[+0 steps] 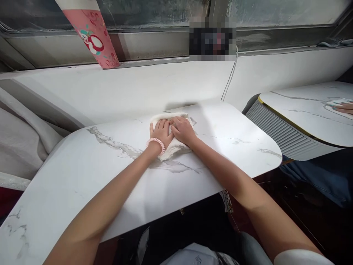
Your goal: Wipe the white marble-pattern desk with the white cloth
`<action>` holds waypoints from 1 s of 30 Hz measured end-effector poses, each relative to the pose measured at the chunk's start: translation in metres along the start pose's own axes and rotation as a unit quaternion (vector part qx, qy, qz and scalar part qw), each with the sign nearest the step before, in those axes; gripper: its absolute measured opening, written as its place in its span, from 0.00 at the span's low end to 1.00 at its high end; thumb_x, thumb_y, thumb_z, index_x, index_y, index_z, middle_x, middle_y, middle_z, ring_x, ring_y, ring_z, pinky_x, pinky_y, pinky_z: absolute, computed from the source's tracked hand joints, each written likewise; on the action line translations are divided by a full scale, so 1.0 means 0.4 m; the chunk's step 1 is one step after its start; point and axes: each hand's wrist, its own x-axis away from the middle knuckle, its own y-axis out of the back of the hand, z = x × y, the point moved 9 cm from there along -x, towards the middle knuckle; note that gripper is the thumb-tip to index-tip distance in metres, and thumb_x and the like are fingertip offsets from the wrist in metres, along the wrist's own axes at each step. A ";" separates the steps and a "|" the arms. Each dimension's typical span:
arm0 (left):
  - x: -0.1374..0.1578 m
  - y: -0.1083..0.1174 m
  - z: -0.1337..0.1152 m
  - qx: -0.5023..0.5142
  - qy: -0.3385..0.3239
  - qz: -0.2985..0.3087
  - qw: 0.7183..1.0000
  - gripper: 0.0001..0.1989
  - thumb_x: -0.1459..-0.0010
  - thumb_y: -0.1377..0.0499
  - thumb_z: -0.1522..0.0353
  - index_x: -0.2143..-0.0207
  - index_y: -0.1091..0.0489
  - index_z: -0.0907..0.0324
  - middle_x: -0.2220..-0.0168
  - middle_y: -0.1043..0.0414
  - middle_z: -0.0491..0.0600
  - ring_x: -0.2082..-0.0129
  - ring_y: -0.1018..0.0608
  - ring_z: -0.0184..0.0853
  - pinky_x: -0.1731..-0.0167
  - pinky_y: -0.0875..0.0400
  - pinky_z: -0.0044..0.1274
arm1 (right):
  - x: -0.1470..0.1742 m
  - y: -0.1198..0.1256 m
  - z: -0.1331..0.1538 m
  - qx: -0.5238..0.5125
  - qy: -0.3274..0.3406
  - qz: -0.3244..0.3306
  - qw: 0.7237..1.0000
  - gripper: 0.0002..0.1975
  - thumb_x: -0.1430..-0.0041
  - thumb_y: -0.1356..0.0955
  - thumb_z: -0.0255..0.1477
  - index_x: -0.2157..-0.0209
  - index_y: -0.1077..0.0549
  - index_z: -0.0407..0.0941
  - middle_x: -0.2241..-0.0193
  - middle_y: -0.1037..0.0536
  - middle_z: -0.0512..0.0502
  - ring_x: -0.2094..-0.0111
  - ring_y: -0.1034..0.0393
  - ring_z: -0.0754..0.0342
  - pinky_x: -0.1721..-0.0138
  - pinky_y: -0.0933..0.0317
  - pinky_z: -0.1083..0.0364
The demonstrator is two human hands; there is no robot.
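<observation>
A white cloth (pixel 176 150) lies bunched on the white marble-patterned tabletop (pixel 129 184), towards its far edge. My left hand (pixel 163 131) presses on the cloth with its fingers spread flat; a pink coil band (pixel 156 141) circles that wrist. Close beside it, my right hand (pixel 182 129) has its fingers bent and drawn together over the cloth. The two hands nearly touch at the fingers. Part of the cloth is hidden beneath them.
A pink patterned cup-like container (pixel 95 38) stands on the window ledge, left. A cable (pixel 230 79) hangs down the wall from a blurred object. To the right, another person's hand (pixel 344 107) rests on a cloth on a second table (pixel 306 106). Pale curtain fabric (pixel 24 129) hangs left.
</observation>
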 end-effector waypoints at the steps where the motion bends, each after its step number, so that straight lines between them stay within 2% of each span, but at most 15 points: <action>1: 0.017 0.002 -0.003 -0.002 0.000 0.001 1.000 0.24 0.37 0.57 0.61 0.41 0.40 0.57 0.36 0.42 0.53 0.34 0.44 0.42 0.35 0.61 0.45 | 0.015 0.004 0.010 0.001 0.000 0.001 1.000 0.09 0.43 0.41 0.23 0.65 0.31 0.44 0.60 0.24 0.41 0.55 0.34 0.46 0.49 0.44 0.48; 8: 0.100 0.013 -0.030 0.001 -0.029 0.009 1.000 0.24 0.37 0.56 0.61 0.42 0.39 0.58 0.36 0.41 0.54 0.35 0.43 0.43 0.35 0.59 0.45 | 0.108 0.038 0.060 0.001 -0.031 -0.015 0.999 0.10 0.42 0.42 0.23 0.64 0.31 0.44 0.60 0.24 0.42 0.54 0.34 0.47 0.48 0.44 0.49; 14: 0.141 0.025 -0.042 0.016 -0.036 -0.003 0.999 0.23 0.37 0.55 0.61 0.43 0.37 0.55 0.37 0.39 0.55 0.35 0.41 0.44 0.36 0.57 0.47 | 0.146 0.048 0.082 0.000 -0.035 -0.013 0.999 0.10 0.41 0.42 0.23 0.65 0.31 0.45 0.61 0.24 0.43 0.55 0.34 0.47 0.47 0.43 0.49; 17: 0.169 0.026 -0.042 0.004 -0.032 0.000 0.999 0.24 0.37 0.56 0.62 0.41 0.38 0.57 0.36 0.41 0.55 0.35 0.42 0.44 0.36 0.57 0.47 | 0.164 0.049 0.100 -0.005 -0.025 -0.009 1.000 0.10 0.41 0.42 0.23 0.65 0.31 0.45 0.61 0.24 0.43 0.55 0.34 0.47 0.47 0.43 0.49; 24: 0.263 0.038 -0.019 -0.013 -0.029 0.004 0.999 0.25 0.37 0.58 0.62 0.40 0.40 0.57 0.36 0.41 0.54 0.34 0.43 0.43 0.35 0.58 0.46 | 0.223 0.045 0.178 -0.003 -0.011 -0.001 1.000 0.09 0.41 0.41 0.23 0.65 0.31 0.44 0.61 0.24 0.42 0.55 0.34 0.47 0.47 0.44 0.49; 30: 0.324 0.059 0.035 -0.021 -0.014 0.011 1.000 0.27 0.38 0.58 0.61 0.40 0.41 0.59 0.36 0.41 0.54 0.34 0.43 0.44 0.35 0.58 0.46 | 0.241 0.008 0.251 0.011 0.010 0.013 1.000 0.08 0.40 0.40 0.24 0.62 0.31 0.44 0.60 0.24 0.42 0.55 0.35 0.47 0.46 0.44 0.48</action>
